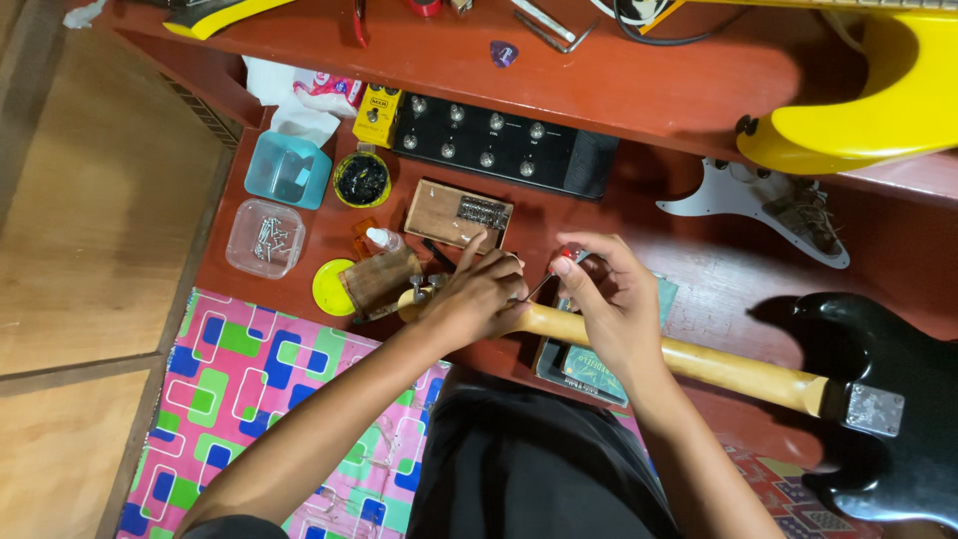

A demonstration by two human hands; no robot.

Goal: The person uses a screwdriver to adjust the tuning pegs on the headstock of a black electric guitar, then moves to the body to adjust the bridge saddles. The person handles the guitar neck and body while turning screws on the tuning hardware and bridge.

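Seemingly steadying it, the left hand lies curled over the head end of a black guitar's pale wooden neck, which stretches away to the right across the red counter. Just beside it, the right hand pinches a small red-handled screwdriver, tip angled toward the left fingers. That neck looks stiff and smooth, best gripped around its shaft; the slim screwdriver seems light.
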